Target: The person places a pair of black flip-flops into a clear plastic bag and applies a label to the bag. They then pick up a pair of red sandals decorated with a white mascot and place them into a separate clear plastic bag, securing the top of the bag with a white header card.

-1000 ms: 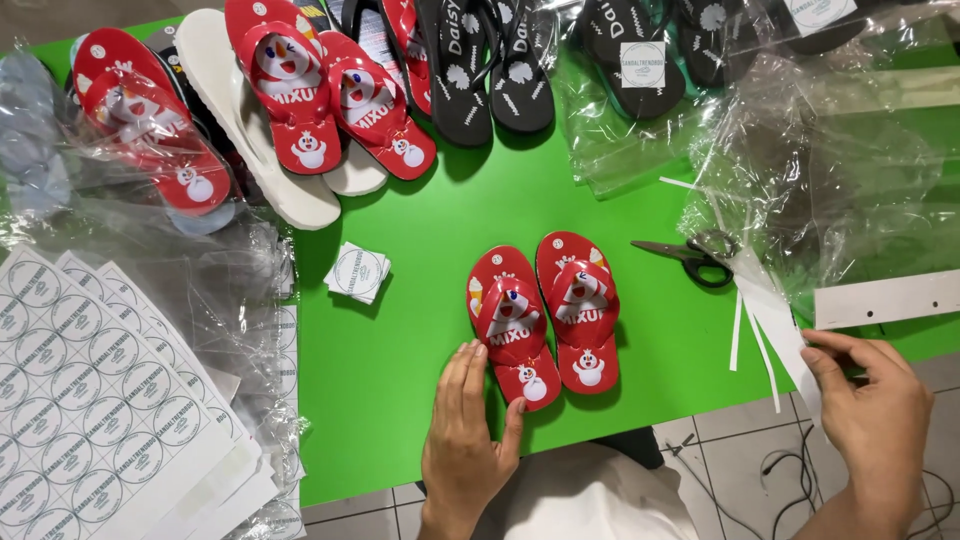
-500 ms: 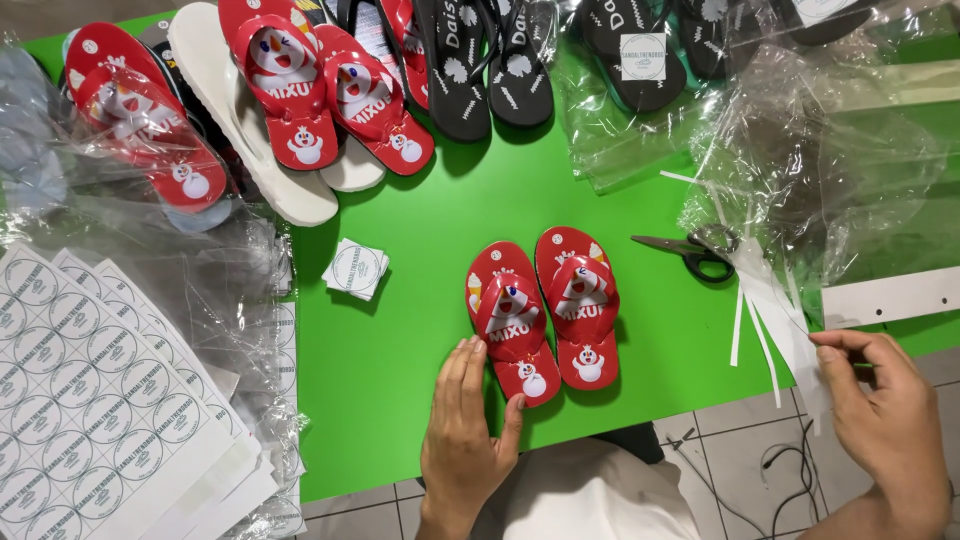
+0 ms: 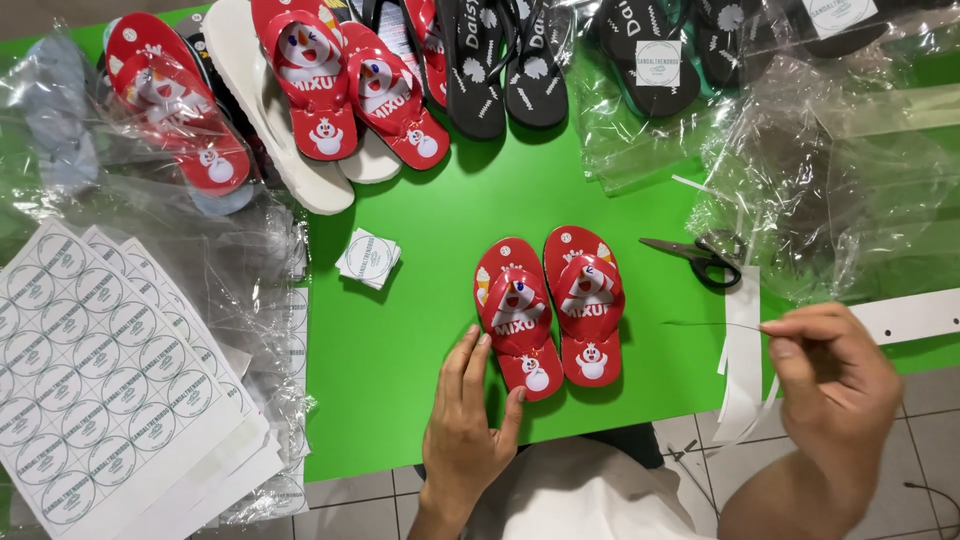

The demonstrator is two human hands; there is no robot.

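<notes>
A pair of small red flip-flops (image 3: 550, 305) with a cartoon print lies side by side on the green table (image 3: 400, 340). My left hand (image 3: 468, 415) rests flat on the table, its fingers touching the heel of the left flip-flop. My right hand (image 3: 835, 385) hovers at the table's right front edge. Its thumb and forefinger pinch a thin dark tie (image 3: 715, 324) that sticks out to the left.
Black scissors (image 3: 700, 255) lie right of the pair. Clear plastic bags (image 3: 840, 160) are piled at the right. More red, white and black flip-flops (image 3: 390, 80) line the back. Round-sticker sheets (image 3: 100, 380) lie at left, a small sticker stack (image 3: 368, 258) mid-table, white paper strips (image 3: 742, 365) near my right hand.
My right hand has lifted up and left from the table's edge, now pinching the thin tie. My left hand and the red pair have stayed in place.
</notes>
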